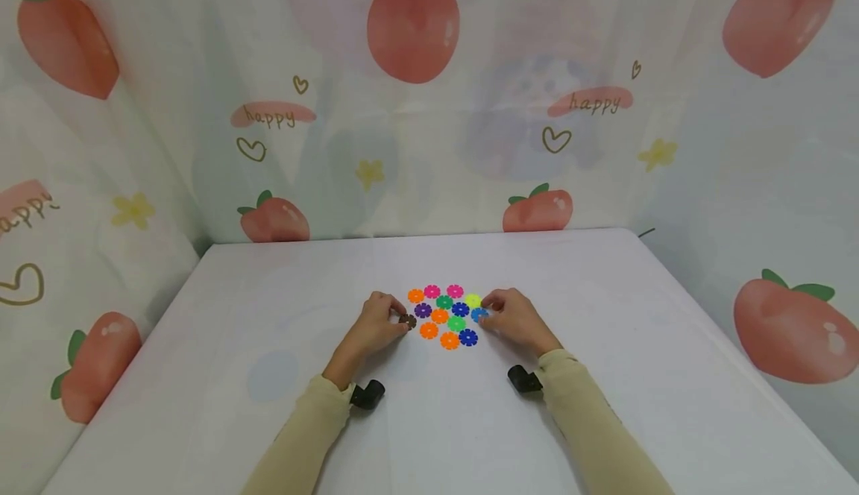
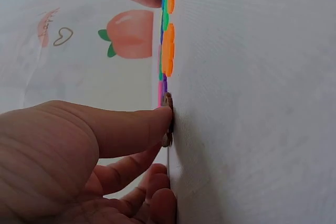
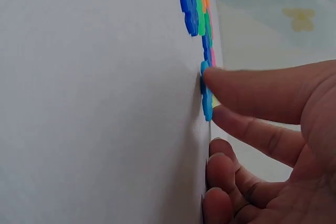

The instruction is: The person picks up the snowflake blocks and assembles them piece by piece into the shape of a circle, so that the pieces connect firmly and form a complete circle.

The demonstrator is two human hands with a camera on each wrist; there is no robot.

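Note:
Several notched plastic snowflake discs lie flat in a close cluster on the table. At the cluster's left side my left hand (image 1: 376, 321) pinches a brown disc (image 1: 408, 322); in the left wrist view the thumb presses its face and the index finger is behind it. My right hand (image 1: 517, 318) pinches a light blue disc (image 3: 206, 90) on the right side, thumb on top and index finger at its edge. Beside that disc are a yellow disc (image 1: 473, 300) and a dark blue disc (image 1: 460, 309). A purple disc (image 1: 423, 310) lies just beyond the brown one.
Orange discs (image 1: 429, 330), pink discs (image 1: 455, 291) and green discs (image 1: 456, 323) fill the rest of the cluster. The white table (image 1: 268, 435) ends at a curtain (image 1: 443, 144) printed with fruit. Black wrist cameras (image 1: 367, 395) sit at both cuffs.

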